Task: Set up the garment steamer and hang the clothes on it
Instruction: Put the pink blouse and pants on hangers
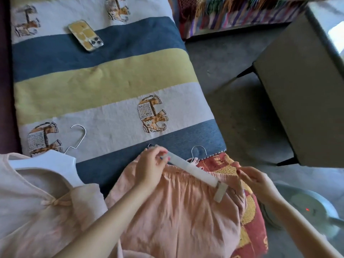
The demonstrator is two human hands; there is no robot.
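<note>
A pink skirt (176, 207) lies on the bed with a white clip hanger (193, 169) across its waistband. My left hand (150, 164) pinches the hanger's left end. My right hand (255, 178) hovers just past the hanger's right clip (220, 191), fingers loosely apart, holding nothing. At the left lies a pink top (42, 200) on a white hanger (48, 162) with a metal hook. The grey round base of the steamer (309, 207) sits on the floor at the lower right, with a small red light on it.
The bed cover (104, 86) is striped, with elephant prints. A phone (85, 35) lies face down near its top. A red and yellow cloth (247, 211) hangs off the bed's corner. A grey table (305, 86) stands on the floor to the right.
</note>
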